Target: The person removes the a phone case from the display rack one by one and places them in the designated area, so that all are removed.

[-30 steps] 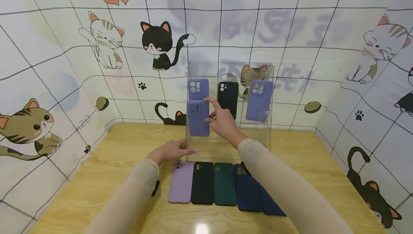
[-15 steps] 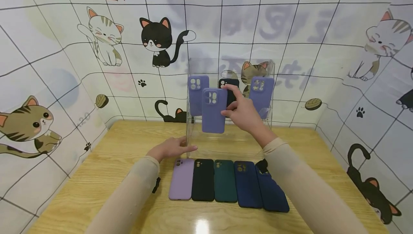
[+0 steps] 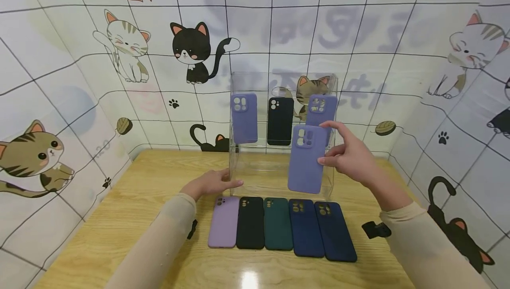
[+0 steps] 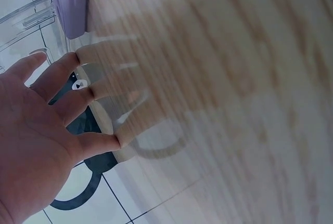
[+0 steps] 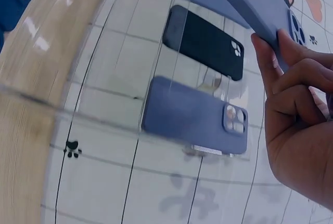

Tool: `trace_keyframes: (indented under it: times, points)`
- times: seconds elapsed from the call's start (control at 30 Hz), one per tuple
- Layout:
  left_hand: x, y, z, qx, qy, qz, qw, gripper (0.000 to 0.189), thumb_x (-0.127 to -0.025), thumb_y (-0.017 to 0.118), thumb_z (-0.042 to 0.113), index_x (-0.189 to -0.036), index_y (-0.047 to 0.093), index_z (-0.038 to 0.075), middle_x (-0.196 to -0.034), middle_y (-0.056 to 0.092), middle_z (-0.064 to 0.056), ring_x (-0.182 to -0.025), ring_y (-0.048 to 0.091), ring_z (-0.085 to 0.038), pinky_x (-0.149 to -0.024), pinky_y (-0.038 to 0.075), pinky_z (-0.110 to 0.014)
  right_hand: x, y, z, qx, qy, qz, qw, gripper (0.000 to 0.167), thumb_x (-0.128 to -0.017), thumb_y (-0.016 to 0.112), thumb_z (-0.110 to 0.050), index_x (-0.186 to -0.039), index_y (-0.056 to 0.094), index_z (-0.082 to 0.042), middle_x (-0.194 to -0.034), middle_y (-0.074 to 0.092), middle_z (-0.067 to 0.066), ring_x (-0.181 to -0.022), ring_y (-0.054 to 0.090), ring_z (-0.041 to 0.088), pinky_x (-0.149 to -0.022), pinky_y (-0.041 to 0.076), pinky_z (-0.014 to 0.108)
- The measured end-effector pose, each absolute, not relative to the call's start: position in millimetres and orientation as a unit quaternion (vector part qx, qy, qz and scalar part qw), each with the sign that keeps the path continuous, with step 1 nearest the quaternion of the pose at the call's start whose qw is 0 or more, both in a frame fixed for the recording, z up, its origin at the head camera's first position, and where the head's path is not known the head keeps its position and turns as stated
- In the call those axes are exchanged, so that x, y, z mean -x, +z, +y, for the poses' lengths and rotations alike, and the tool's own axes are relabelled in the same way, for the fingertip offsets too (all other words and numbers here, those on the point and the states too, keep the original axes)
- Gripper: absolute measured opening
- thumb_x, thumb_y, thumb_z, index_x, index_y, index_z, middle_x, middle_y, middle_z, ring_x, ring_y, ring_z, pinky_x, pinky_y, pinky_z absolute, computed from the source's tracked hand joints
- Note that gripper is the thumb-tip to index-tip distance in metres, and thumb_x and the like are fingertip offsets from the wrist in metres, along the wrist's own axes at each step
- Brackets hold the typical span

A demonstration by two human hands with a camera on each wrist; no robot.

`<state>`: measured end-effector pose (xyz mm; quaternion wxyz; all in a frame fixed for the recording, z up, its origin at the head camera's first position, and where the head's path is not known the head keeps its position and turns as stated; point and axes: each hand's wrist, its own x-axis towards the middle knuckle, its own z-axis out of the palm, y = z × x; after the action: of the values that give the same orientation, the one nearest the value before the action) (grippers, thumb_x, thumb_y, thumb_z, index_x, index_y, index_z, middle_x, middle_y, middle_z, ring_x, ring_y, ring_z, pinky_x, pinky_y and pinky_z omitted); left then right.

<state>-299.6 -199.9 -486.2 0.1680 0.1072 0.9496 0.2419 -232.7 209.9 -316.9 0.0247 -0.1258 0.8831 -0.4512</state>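
Note:
My right hand (image 3: 352,156) pinches a purple-blue phone case (image 3: 306,165) by its right edge, thumb low and forefinger near the top corner. The case stands upright in front of the clear acrylic display stand (image 3: 255,183), overlapping a similar purple case (image 3: 323,104) on the stand's upper tier. That tier also bears a black case (image 3: 280,123) in the middle and a purple case (image 3: 245,118) at left. My left hand (image 3: 211,183) is at the stand's lower left side, fingers spread with tips on the tabletop in the left wrist view (image 4: 41,115).
In front of the stand, a row lies flat on the wooden table (image 3: 119,218): a lilac case (image 3: 224,222), a black case (image 3: 250,223), a dark green case (image 3: 278,224) and two navy cases (image 3: 307,229). Cat-patterned sheeting (image 3: 159,59) surrounds the table.
My right hand has carried the purple case from the left side of the stand to the right and slightly lower, uncovering the left and middle cases. The left hand has stayed in place.

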Motion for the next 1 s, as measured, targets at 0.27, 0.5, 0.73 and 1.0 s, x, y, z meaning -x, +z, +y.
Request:
trace_keyframes:
  times: [0.27, 0.5, 0.73, 1.0]
  points:
    - [298.9, -485.4, -200.3, -0.106, 0.243, 0.949, 0.169, 0.116, -0.085, 0.046, 0.096, -0.172, 0.025, 0.022, -0.164, 0.052, -0.009, -0.155, 0.044, -0.04, -0.125, 0.037, -0.063, 209.4, -323.1, 257.0, 0.119, -0.427, 0.896, 0.03, 0.09, -0.095, 0.08, -0.008, -0.164, 0.026, -0.029, -0.091, 0.077, 0.014, -0.058, 0.049, 0.016, -0.052, 0.04, 0.034]
    - [298.3, -486.0, -199.4, -0.102, 0.245, 0.949, 0.17, 0.117, -0.085, 0.046, 0.097, -0.171, 0.026, 0.021, -0.165, 0.051, -0.01, -0.156, 0.043, -0.041, -0.125, 0.036, -0.064, 202.2, -344.2, 304.2, 0.102, -0.442, 0.886, 0.099, 0.095, -0.095, 0.079, -0.007, -0.167, 0.018, -0.018, -0.096, 0.079, 0.016, -0.057, 0.047, 0.013, -0.048, 0.033, 0.032]
    - [296.9, -485.8, -199.8, -0.103, 0.239, 0.951, 0.169, 0.117, -0.085, 0.046, 0.096, -0.171, 0.026, 0.019, -0.165, 0.05, -0.011, -0.156, 0.043, -0.04, -0.125, 0.037, -0.064, 205.8, -379.6, 348.5, 0.08, -0.461, 0.862, 0.193, 0.096, -0.096, 0.078, -0.01, -0.166, 0.012, -0.009, -0.08, 0.071, 0.007, -0.052, 0.033, 0.01, -0.048, 0.025, 0.029]
    - [295.4, -484.5, -199.6, -0.102, 0.243, 0.95, 0.168, 0.116, -0.086, 0.047, 0.096, -0.171, 0.026, 0.02, -0.164, 0.052, -0.011, -0.155, 0.045, -0.041, -0.125, 0.037, -0.064, 211.7, -417.7, 377.8, 0.082, -0.465, 0.842, 0.26, 0.088, -0.098, 0.071, -0.009, -0.164, 0.012, -0.003, -0.068, 0.059, -0.002, -0.051, 0.024, 0.009, -0.048, 0.025, 0.025]
